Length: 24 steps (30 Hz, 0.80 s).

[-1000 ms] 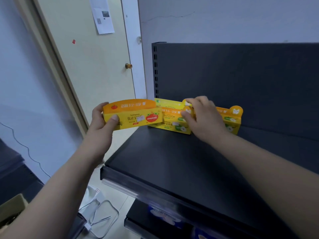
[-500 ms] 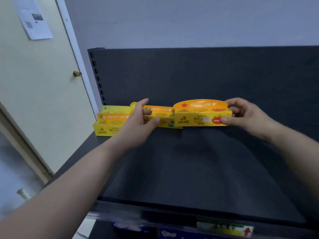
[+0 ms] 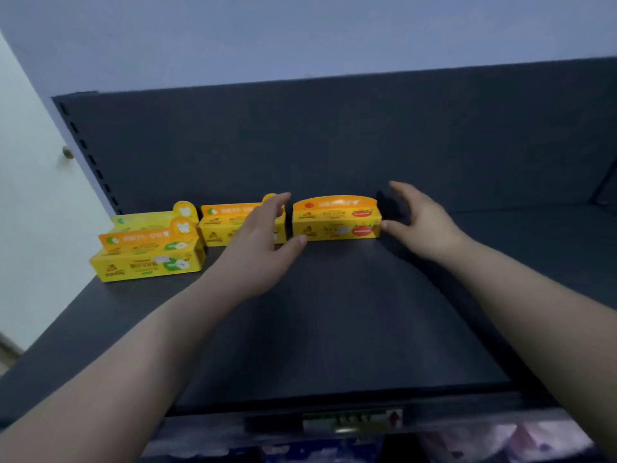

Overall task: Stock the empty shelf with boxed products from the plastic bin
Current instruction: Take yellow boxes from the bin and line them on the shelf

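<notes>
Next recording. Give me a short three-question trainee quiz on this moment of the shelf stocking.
1. How many yellow boxes stand on the shelf?
2. True or false: the left hand and the right hand are both open, and neither grips a box.
3. In the row, the box with red emblems stands: A) leftmost B) in the middle C) rightmost.
Key: 1) four; 2) true; 3) C.

Left hand (image 3: 257,252) hides middle box (image 3: 216,227) front; box print blurred.
</notes>
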Motion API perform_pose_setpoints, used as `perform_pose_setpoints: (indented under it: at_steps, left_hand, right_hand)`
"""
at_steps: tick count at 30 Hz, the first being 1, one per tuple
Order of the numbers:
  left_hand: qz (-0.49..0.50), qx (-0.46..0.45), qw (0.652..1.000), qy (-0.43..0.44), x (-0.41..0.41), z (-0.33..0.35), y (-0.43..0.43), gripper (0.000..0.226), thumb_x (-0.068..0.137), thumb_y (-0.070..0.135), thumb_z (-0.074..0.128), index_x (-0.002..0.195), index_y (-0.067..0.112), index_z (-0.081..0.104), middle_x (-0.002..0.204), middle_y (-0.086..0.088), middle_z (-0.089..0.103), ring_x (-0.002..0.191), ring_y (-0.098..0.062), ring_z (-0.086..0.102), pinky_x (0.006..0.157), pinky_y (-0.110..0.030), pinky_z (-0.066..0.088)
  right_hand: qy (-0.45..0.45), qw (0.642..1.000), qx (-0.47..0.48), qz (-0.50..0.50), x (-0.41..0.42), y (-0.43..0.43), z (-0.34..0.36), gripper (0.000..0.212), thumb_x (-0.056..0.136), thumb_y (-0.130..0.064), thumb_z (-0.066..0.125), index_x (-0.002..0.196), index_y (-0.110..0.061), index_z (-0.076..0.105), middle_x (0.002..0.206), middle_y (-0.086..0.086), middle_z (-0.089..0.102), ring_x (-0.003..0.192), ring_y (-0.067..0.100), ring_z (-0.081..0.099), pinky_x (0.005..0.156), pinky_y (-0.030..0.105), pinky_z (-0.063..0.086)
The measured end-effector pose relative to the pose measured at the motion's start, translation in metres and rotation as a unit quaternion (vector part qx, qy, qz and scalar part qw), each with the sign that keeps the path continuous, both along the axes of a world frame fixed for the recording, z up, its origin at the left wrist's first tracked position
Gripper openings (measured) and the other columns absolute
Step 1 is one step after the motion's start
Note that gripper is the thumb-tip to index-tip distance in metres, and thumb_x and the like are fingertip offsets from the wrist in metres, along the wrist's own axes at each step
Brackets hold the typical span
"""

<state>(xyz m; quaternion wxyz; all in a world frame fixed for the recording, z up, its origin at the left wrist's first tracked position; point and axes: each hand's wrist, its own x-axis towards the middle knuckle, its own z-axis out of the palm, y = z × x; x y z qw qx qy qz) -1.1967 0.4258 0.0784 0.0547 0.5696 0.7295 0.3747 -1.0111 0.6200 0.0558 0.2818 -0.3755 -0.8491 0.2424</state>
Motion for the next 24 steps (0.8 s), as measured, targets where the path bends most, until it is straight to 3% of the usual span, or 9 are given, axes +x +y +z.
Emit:
perform_pose_setpoints:
  at_steps: [3,7,11,24]
  left_hand:
    - [-0.031,0.013,0.997,0.075,0.043,0.004,0.019,0.066,0.092,0.032,0.056,0.147,0.027,0.021,0.148,0.004,0.032,0.136,-0.011,0.027,0.102,-0.019,0.023]
    - [-0.069,0.036,0.991,0.106,0.116,0.009,0.058,0.068,0.091,0.029,0.057,0.148,0.019,0.022,0.150,-0.001,0.029,0.139,-0.013,0.024,0.103,-0.013,0.014]
    - [-0.096,0.046,0.987,0.120,0.196,0.011,0.100,0.069,0.089,0.031,0.058,0.148,0.017,0.025,0.148,-0.005,0.034,0.137,-0.021,0.031,0.112,-0.030,0.023]
    - [-0.250,0.058,0.966,0.044,0.467,-0.004,0.191,0.069,0.091,0.031,0.057,0.149,0.019,0.022,0.149,-0.004,0.033,0.137,-0.019,0.029,0.113,-0.033,0.024]
  right_hand:
    - [-0.031,0.997,0.064,-0.016,0.052,-0.013,0.012,0.070,0.090,-0.029,0.062,0.149,-0.026,0.024,0.152,0.001,0.032,0.139,0.019,0.030,0.111,0.030,0.027]
    - [-0.079,0.985,0.142,-0.052,0.133,-0.018,0.020,0.069,0.092,-0.033,0.057,0.150,-0.022,0.023,0.152,0.005,0.033,0.140,0.021,0.028,0.115,0.034,0.023]
    - [-0.130,0.966,0.190,-0.117,0.222,-0.014,0.026,0.067,0.092,-0.039,0.053,0.150,-0.024,0.022,0.153,0.009,0.031,0.141,0.026,0.027,0.116,0.039,0.021]
    - [-0.176,0.934,0.175,-0.256,0.497,-0.003,0.029,0.067,0.093,-0.039,0.052,0.150,-0.024,0.020,0.154,0.005,0.031,0.142,0.025,0.025,0.116,0.039,0.021]
